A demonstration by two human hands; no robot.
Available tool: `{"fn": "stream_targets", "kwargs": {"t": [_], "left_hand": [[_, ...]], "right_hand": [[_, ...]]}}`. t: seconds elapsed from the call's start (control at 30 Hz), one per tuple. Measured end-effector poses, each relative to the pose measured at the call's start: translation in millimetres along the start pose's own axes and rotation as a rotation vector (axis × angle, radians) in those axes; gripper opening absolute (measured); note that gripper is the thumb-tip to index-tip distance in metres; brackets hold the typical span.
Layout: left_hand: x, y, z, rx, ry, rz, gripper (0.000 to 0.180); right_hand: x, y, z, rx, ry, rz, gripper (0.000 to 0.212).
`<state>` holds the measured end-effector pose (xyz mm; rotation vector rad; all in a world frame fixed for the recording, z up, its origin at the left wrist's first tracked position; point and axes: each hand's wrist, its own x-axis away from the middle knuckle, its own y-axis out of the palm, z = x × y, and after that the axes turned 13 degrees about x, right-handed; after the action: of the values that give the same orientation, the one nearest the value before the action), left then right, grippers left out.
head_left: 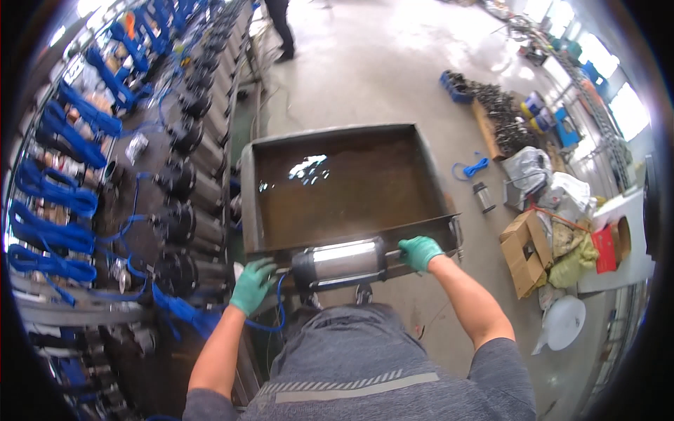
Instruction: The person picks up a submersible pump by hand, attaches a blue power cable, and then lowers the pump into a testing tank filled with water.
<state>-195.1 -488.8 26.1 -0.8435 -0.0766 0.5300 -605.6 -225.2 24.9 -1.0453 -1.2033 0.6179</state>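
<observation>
A shiny steel cylinder with black end caps (344,260), like a pump motor, lies crosswise in front of my body at the near rim of a water tank (330,130). My right hand (421,253), in a green glove, is closed round the short rod at its right end. At the left end, my green-gloved left hand (252,288) grips the short stub, its fingertips partly hidden. A blue cable (282,302) hangs beside the left end cap. Brownish water (344,193) with bright reflections fills the tank.
On the left, a rack (105,312) carries a row of similar steel cylinders (203,214) and bundled blue cables (53,224). At right on the floor are a small cylinder (484,197), a cardboard box (525,254) and metal parts (502,116). A person (281,28) stands far ahead.
</observation>
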Motion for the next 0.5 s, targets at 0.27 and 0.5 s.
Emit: {"fn": "stream_targets", "kwargs": {"t": [0.27,0.5], "left_hand": [[-22,23,-42,0.867,-1.137,-0.098,0.038],[2,4,-4,-0.025,-0.066,-0.11,0.052]], "right_hand": [[4,5,-7,0.064,-0.039,0.139,0.022],[7,8,-3,0.093,-0.018,0.132,0.02]]}}
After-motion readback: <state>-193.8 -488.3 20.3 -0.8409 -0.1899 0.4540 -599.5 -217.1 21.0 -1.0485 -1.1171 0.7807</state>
